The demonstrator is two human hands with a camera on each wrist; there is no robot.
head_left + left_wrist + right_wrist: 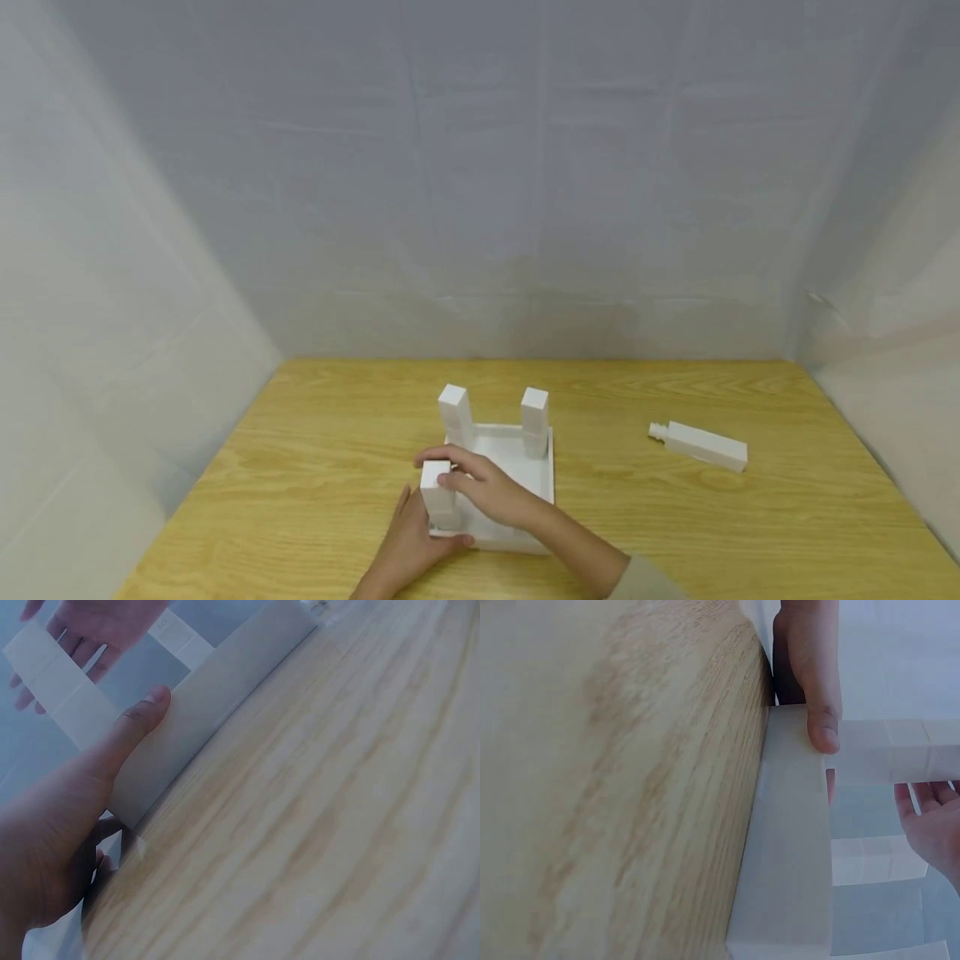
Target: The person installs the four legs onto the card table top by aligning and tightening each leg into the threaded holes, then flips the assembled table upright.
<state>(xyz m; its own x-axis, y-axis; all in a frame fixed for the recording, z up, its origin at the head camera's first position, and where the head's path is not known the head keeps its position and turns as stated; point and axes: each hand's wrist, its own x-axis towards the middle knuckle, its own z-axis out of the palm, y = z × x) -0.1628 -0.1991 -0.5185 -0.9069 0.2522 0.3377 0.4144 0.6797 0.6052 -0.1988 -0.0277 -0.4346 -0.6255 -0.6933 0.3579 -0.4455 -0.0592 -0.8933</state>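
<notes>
Left hand point(411, 537) grips tray point(513, 545) corner; right hand point(489, 492) pinches near-left leg point(438, 502). Keep it plumb, twist gently, corner braced.

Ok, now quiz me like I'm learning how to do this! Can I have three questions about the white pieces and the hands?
1. How many white posts stand upright on the white base, counting the one the right hand holds?
2. True or false: one loose post lies on its side on the table, to the right of the base.
3. Where is the left hand?
A) On the loose post
B) At the base's near left corner
C) On the far right post

Key:
1. Three: two at the far corners and one at the near left.
2. True.
3. B.
</notes>
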